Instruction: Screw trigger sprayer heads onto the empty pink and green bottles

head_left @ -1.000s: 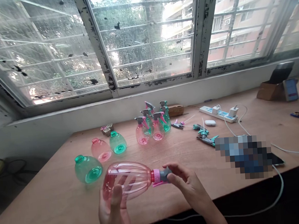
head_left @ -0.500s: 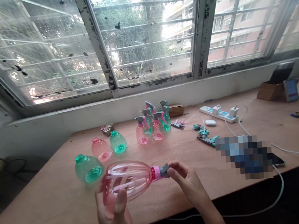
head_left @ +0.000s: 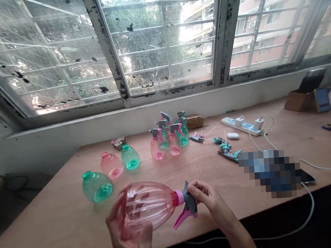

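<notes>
A clear pink spray bottle (head_left: 150,204) lies sideways in the air above the table's front edge. My left hand (head_left: 130,232) is wrapped round its base end, thumb along the near side. Its grey spray head (head_left: 190,202) sits at the neck with a pink collar (head_left: 179,197), and the pink trigger (head_left: 182,218) points down toward me. With bent fingers my right hand (head_left: 206,195) grips the back of the spray head. Left of the held bottle are a green bottle (head_left: 97,186), a pink bottle (head_left: 111,165) and another green bottle (head_left: 130,157), all without heads.
Several pink and green bottles with spray heads (head_left: 170,138) stand by the window wall. Loose spray heads (head_left: 226,150) lie right of them, near a white power strip (head_left: 242,126) and a white case (head_left: 233,136). A blurred-out device (head_left: 306,176) and cables lie at the right.
The spray head has turned about the bottle's axis, so its trigger now shows, pointing down. The bottle has shifted slightly right and down, with both hands still on it.
</notes>
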`<move>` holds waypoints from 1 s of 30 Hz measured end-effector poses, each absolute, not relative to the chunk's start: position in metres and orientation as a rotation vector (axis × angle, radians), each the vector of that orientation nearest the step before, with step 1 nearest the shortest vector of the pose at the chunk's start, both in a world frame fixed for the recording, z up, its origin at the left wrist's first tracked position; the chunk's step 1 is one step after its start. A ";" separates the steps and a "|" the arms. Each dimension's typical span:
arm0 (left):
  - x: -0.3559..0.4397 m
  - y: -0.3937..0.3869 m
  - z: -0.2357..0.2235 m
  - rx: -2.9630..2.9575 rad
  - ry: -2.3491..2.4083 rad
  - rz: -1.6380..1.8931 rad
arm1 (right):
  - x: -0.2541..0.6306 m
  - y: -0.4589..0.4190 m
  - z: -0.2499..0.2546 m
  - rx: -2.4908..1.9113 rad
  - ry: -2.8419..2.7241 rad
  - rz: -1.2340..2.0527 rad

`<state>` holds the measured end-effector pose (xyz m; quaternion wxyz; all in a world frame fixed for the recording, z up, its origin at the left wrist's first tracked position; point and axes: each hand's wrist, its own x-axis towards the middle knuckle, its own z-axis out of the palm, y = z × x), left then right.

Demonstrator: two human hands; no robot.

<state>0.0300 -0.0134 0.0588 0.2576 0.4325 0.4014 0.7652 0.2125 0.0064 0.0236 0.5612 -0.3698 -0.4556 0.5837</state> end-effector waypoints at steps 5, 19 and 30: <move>0.031 -0.015 0.055 1.262 1.111 2.031 | 0.220 0.008 0.016 -0.860 -1.055 1.474; 0.021 0.001 0.044 1.135 1.162 1.835 | 0.224 0.009 0.022 -0.983 -1.004 1.341; -0.013 0.012 0.026 1.374 1.337 1.544 | 0.309 0.078 0.104 -1.565 -1.440 -0.076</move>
